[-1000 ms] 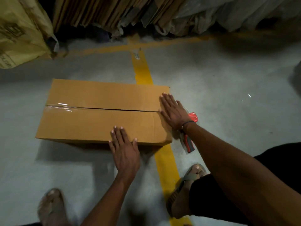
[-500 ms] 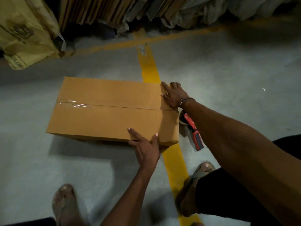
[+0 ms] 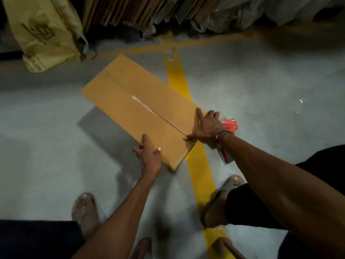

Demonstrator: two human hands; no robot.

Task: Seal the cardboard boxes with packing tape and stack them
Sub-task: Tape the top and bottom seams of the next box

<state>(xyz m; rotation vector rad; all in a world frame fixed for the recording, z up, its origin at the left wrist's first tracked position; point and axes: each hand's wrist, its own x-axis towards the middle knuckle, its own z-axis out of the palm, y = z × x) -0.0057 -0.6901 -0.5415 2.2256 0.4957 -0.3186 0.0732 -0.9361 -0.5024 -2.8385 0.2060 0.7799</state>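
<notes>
Your left hand (image 3: 149, 156) grips the near long edge of the cardboard box (image 3: 138, 109): thumb on the top face, one finger laid along the edge, the rest out of sight beneath. Your right hand (image 3: 207, 126) holds the near short end of the same box, index finger straight on the top face, thumb stretched along the end edge to where the centre seam finishes, other fingers curled over the corner. Both grips are closed on the box.

The box runs diagonally away from your hands, up and to the left. A dark shadow lies on the floor (image 3: 46, 146) beyond your left hand; whether the box is lifted clear of the floor cannot be told. A glossy streak of clear tape (image 3: 141, 104) shows along the seam ahead of your right thumb; nearer the thumb the seam reads as a dark open line.

Just behind your right wrist lies the red tape dispenser (image 3: 230, 126), partly hidden by the forearm. A yellow floor line (image 3: 199, 165) passes under the box's near corner, between your hands. Your sandalled feet sit back toward you, either side of it.

Well beyond the box: a yellowish sack (image 3: 43, 30) to the left, flattened cartons (image 3: 130, 10) leaning along the back.
</notes>
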